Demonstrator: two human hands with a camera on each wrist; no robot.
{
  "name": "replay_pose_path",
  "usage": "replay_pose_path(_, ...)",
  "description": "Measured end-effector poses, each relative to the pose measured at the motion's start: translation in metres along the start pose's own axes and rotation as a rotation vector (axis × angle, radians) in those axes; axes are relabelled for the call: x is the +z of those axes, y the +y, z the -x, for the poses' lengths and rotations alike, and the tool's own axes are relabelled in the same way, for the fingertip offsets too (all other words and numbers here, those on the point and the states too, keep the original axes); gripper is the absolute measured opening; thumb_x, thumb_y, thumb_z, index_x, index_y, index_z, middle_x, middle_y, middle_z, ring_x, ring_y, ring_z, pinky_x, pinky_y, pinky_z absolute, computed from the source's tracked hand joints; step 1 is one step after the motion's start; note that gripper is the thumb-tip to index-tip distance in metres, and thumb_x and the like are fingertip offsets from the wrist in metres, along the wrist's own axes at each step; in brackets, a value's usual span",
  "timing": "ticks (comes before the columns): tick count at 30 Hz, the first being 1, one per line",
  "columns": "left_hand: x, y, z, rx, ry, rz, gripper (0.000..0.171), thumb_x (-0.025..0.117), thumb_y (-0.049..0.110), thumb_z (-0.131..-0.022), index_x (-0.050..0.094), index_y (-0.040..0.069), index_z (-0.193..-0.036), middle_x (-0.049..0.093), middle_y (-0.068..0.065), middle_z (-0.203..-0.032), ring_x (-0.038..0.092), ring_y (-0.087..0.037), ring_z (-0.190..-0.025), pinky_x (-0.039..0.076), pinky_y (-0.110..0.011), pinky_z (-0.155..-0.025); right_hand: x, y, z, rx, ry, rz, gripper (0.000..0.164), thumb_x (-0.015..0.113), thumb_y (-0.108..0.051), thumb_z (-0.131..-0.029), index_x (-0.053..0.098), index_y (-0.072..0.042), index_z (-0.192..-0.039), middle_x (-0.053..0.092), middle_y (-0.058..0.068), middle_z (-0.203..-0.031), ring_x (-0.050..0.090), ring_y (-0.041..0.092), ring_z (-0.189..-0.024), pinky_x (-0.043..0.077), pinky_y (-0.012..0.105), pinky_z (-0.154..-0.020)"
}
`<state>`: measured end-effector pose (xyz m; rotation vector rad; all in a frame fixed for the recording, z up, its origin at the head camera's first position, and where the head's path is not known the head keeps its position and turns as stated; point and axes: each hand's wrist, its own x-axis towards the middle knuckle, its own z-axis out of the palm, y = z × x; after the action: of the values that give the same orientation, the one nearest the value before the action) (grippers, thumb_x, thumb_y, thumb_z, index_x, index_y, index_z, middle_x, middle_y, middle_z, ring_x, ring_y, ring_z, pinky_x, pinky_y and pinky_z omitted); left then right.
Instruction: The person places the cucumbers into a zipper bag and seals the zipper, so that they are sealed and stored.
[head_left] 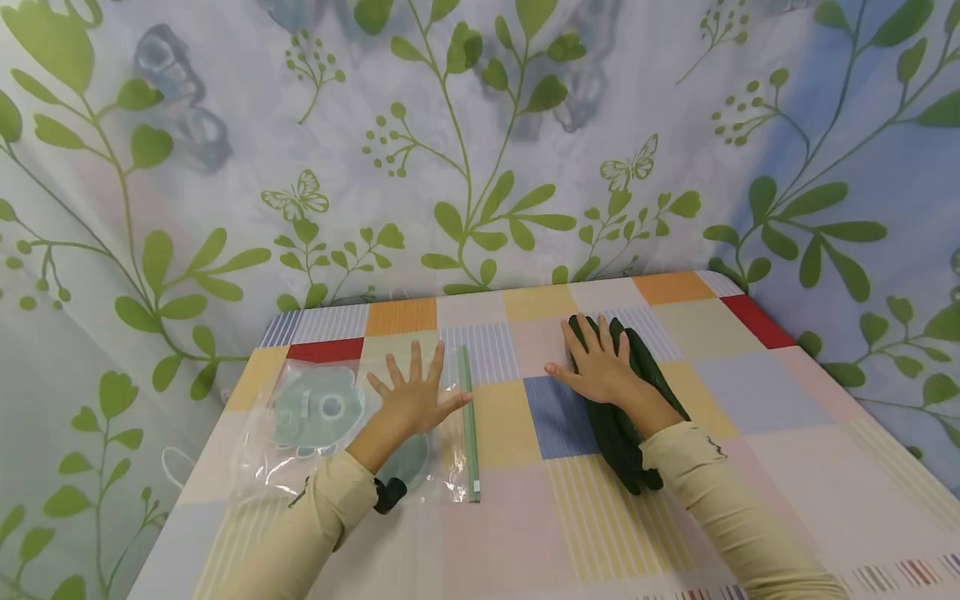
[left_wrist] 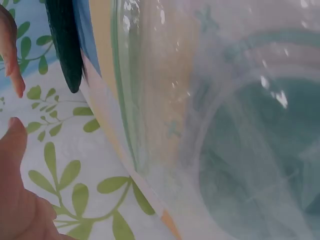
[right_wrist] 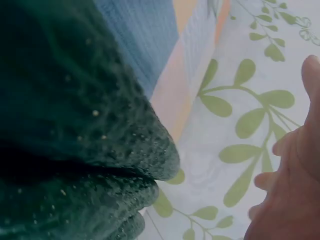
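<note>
Several dark green cucumbers (head_left: 615, 446), bunched lengthwise side by side on the right part of the patchwork tablecloth (head_left: 498, 525). Skin bumpy, ridged, pale-flecked; ends blunt, rounded. Right hand (head_left: 602, 371) over them, fingers splayed, nothing grasped; contact unclear. Left hand (head_left: 412, 406) likewise spread, ungripping, above a clear plastic bag (head_left: 322, 412), flat, pale-green printed, green strip (head_left: 469, 425) along its right edge.

A clear plastic bag (left_wrist: 210, 120) lies near a green cucumber (left_wrist: 65, 45).
</note>
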<state>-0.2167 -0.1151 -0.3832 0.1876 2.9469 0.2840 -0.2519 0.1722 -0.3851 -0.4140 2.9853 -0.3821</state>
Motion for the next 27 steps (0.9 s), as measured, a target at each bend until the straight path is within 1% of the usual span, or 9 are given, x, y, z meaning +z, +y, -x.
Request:
replay_pose_path(3, 0.000, 0.008, 0.002, 0.008, -0.027, -0.004, 0.088, 0.040, 0.069, -0.082, -0.007, 0.032, -0.146, -0.005, -0.019, -0.152, -0.005, -0.057, -0.131, -0.001, -0.077, -0.093, -0.005, 0.000, 0.005, 0.010, -0.004, 0.010, 0.090, 0.033, -0.068, -0.085, -0.002, -0.015, -0.148, -0.010, 0.017, -0.152, -0.012, 0.045, -0.136, -0.004, 0.069, -0.101)
replay_pose_path(5, 0.001, 0.014, 0.004, 0.014, -0.049, -0.019, 0.083, 0.041, 0.066, -0.083, -0.004, 0.036, -0.146, 0.004, -0.021, -0.152, -0.001, -0.058, -0.131, 0.002, -0.077, -0.092, -0.007, 0.001, 0.010, 0.021, -0.021, 0.014, 0.092, 0.036, -0.068, -0.084, -0.003, -0.014, -0.148, -0.007, 0.019, -0.152, 0.000, 0.048, -0.135, 0.009, 0.070, -0.100)
replay_pose_path(6, 0.003, 0.017, 0.006, 0.017, -0.063, -0.037, 0.081, 0.041, 0.066, -0.084, -0.003, 0.037, -0.146, 0.010, -0.022, -0.151, 0.002, -0.058, -0.131, 0.003, -0.077, -0.092, -0.007, 0.001, 0.013, 0.029, -0.035, 0.012, 0.093, 0.037, -0.068, -0.083, -0.004, -0.014, -0.148, -0.005, 0.020, -0.152, 0.008, 0.051, -0.134, 0.021, 0.069, -0.097)
replay_pose_path(8, 0.006, 0.024, 0.010, 0.016, -0.092, -0.073, 0.077, 0.042, 0.065, -0.084, 0.001, 0.040, -0.145, 0.023, -0.024, -0.147, 0.010, -0.058, -0.130, 0.006, -0.077, -0.092, -0.007, 0.001, 0.021, 0.050, -0.065, 0.009, 0.096, 0.041, -0.067, -0.083, -0.006, -0.015, -0.147, 0.001, 0.023, -0.151, 0.031, 0.053, -0.124, 0.043, 0.059, -0.081)
replay_pose_path(9, 0.008, 0.028, 0.012, 0.011, -0.107, -0.084, 0.075, 0.042, 0.064, -0.084, 0.005, 0.042, -0.145, 0.029, -0.024, -0.144, 0.014, -0.057, -0.129, 0.008, -0.077, -0.092, -0.007, 0.001, 0.025, 0.064, -0.080, 0.004, 0.097, 0.044, -0.067, -0.082, -0.007, -0.016, -0.147, 0.006, 0.026, -0.149, 0.044, 0.051, -0.113, 0.048, 0.052, -0.069)
replay_pose_path(11, 0.013, 0.034, 0.017, 0.000, -0.141, -0.120, 0.071, 0.042, 0.065, -0.084, 0.010, 0.044, -0.144, 0.037, -0.022, -0.140, 0.022, -0.056, -0.128, 0.011, -0.077, -0.092, -0.006, 0.001, 0.034, 0.098, -0.099, -0.005, 0.100, 0.049, -0.064, -0.081, -0.008, -0.016, -0.147, 0.017, 0.030, -0.144, 0.059, 0.042, -0.084, 0.045, 0.038, -0.051)
replay_pose_path(14, 0.018, 0.038, 0.022, -0.017, -0.180, -0.174, 0.066, 0.043, 0.066, -0.082, 0.019, 0.047, -0.141, 0.043, -0.019, -0.137, 0.028, -0.054, -0.126, 0.013, -0.076, -0.093, -0.003, -0.003, 0.044, 0.151, -0.113, 0.008, 0.103, 0.056, -0.059, -0.079, -0.007, -0.015, -0.147, 0.026, 0.035, -0.135, 0.052, 0.024, -0.054, 0.037, 0.029, -0.043)
replay_pose_path(19, 0.025, 0.037, 0.026, -0.028, -0.213, -0.220, 0.060, 0.043, 0.067, -0.081, 0.034, 0.045, -0.137, 0.042, -0.017, -0.137, 0.028, -0.052, -0.127, 0.015, -0.075, -0.093, 0.010, -0.014, 0.058, 0.188, -0.137, 0.002, 0.102, 0.064, -0.050, -0.079, 0.000, -0.009, -0.147, 0.028, 0.038, -0.131, 0.049, 0.022, -0.053, 0.038, 0.031, -0.045)
replay_pose_path(27, 0.036, 0.027, 0.024, -0.030, -0.238, -0.052, 0.059, 0.048, 0.063, -0.082, 0.044, 0.035, -0.134, 0.034, -0.019, -0.139, 0.036, -0.053, -0.121, 0.023, -0.074, -0.091, 0.032, -0.023, 0.066, 0.217, -0.140, -0.081, 0.108, 0.072, -0.041, -0.074, 0.002, -0.003, -0.146, 0.030, 0.038, -0.129, 0.048, 0.021, -0.051, 0.037, 0.028, -0.043)
